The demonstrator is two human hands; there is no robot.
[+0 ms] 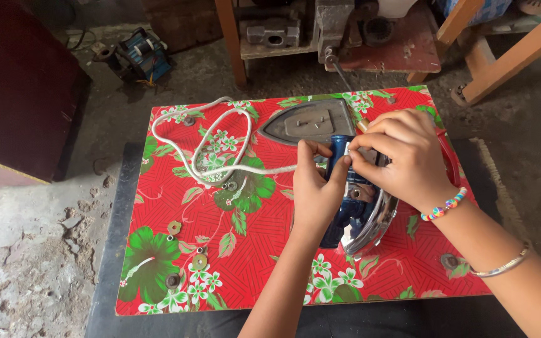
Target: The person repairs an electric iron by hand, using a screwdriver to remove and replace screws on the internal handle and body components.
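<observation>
A dismantled clothes iron lies on a red floral board [176,231]. Its grey soleplate [308,122] rests at the far side, and the blue body with a shiny chrome cover [370,222] sits under my hands. My left hand [314,188] pinches the top of the blue handle part [339,147]. My right hand [405,156] grips the same spot from the right, fingers curled over it. A white cord [211,141] loops across the board to the left and runs into the iron.
Several washers and small screws [173,226] lie scattered on the board's left half, another washer [449,260] near my right wrist. The board sits on a dark table [104,275]. Beyond are a wooden bench with metal tools [320,28] and a small motor [139,53] on the floor.
</observation>
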